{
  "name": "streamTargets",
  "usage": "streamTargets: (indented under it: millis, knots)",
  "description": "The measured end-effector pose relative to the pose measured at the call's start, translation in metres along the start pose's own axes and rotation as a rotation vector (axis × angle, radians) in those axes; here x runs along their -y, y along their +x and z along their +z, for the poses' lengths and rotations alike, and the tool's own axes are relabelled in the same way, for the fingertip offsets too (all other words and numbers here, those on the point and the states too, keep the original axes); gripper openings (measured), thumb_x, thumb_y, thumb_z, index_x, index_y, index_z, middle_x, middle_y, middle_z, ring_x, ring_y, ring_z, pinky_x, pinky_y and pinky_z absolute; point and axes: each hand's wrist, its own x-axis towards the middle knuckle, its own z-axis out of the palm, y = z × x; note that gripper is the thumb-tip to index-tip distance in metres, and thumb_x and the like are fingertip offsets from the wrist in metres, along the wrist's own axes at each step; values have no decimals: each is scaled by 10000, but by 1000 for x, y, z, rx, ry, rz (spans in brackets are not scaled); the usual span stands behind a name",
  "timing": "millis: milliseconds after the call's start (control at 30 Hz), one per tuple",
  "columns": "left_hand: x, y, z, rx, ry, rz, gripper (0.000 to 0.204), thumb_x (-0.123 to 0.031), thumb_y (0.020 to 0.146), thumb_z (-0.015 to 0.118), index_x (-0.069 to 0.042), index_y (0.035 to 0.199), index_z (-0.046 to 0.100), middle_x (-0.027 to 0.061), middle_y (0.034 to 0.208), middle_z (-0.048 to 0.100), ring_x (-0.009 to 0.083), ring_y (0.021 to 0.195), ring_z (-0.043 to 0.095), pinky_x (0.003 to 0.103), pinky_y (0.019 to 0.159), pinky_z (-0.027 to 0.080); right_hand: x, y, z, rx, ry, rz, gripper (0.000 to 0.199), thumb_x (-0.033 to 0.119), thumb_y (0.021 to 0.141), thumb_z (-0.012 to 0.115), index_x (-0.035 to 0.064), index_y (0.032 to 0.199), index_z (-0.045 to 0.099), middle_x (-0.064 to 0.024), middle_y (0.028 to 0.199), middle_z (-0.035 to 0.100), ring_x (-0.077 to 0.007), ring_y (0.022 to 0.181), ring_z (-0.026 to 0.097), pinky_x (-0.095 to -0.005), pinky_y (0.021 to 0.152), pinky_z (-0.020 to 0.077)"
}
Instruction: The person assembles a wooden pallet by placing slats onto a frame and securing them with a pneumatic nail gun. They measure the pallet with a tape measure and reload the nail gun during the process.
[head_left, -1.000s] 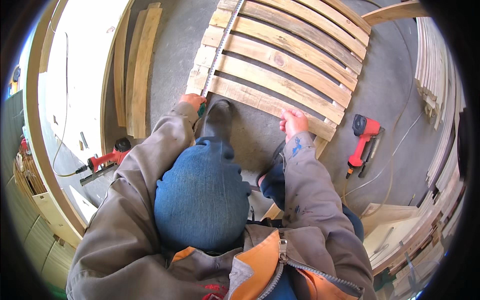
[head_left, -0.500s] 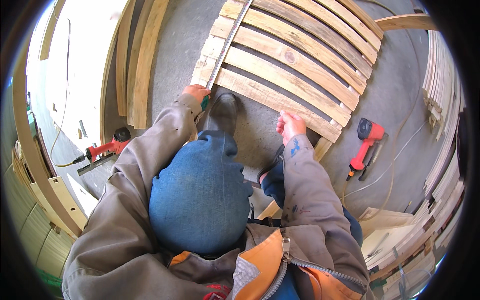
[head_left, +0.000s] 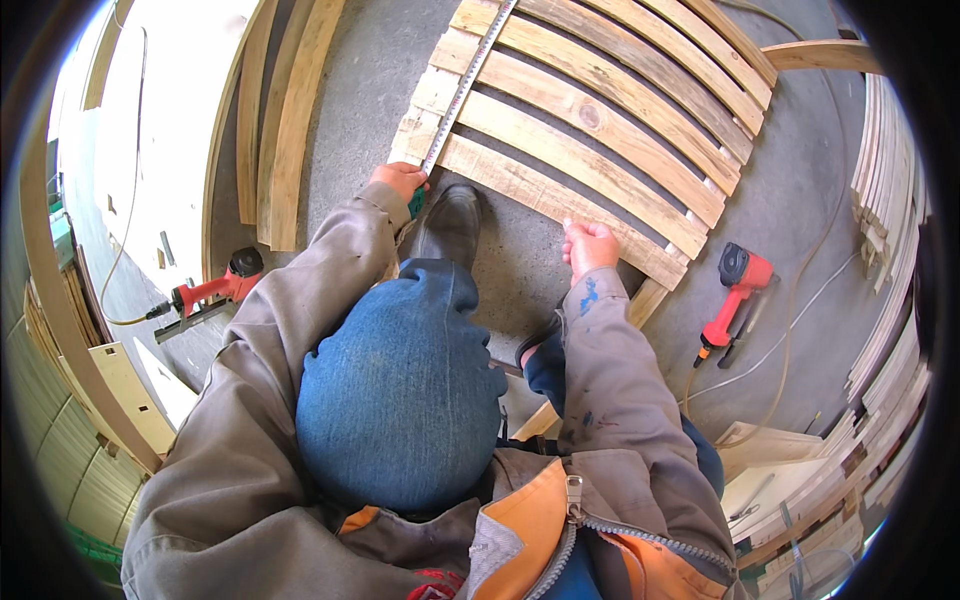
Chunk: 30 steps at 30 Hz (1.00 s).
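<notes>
My left hand [head_left: 399, 178] is closed around a tape measure [head_left: 417, 203], whose green case shows just below the fingers. Its pale metal blade [head_left: 462, 92] runs out from there across the slats of a wooden pallet [head_left: 560, 128], close to their left ends. By the near slat, toward its right end, my right hand [head_left: 590, 247] has its fingers curled and the thumb and fingertips together. Whatever they may hold is too small or hidden to make out.
Red nail guns with hoses lie at both sides, one on the left [head_left: 215, 290] and one on the right [head_left: 735, 300]. Long boards [head_left: 300, 125] stand at upper left beside a white panel [head_left: 175, 110]. Stacked planks [head_left: 885, 180] line the right. My boot [head_left: 452, 225] is near the pallet.
The whole view has shifted slightly. My right hand has turned a little at the pallet's near edge, its fingers curled more tightly. My left hand keeps its hold on the tape measure.
</notes>
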Motion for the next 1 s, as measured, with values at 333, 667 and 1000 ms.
streamTargets:
  millis: [333,667,1000]
  knots:
    - [3,5,7,-3,-147,12,263,-13,913,657,61,1165,669,127,941,735,168,811,682,289,751,542,13,17,-25,-213,-683,-624,507,168,732,828,10,1167,622,-176,1141,620,-272,1038,627,-370,897,521]
    - [-2,5,6,-11,-51,-8,302,-29,918,655,19,1217,660,103,895,728,145,773,662,282,689,530,29,0,-22,-80,-1004,-668,658,181,740,830,80,1321,537,-145,1361,525,-353,1242,516,-403,1050,436]
    - [-15,-5,5,-3,-72,-24,274,-52,923,655,20,1186,677,88,863,723,127,753,651,275,670,519,32,1,-20,-13,-1074,-630,701,169,713,849,39,1331,544,-163,1339,533,-339,1243,525,-388,1058,435]
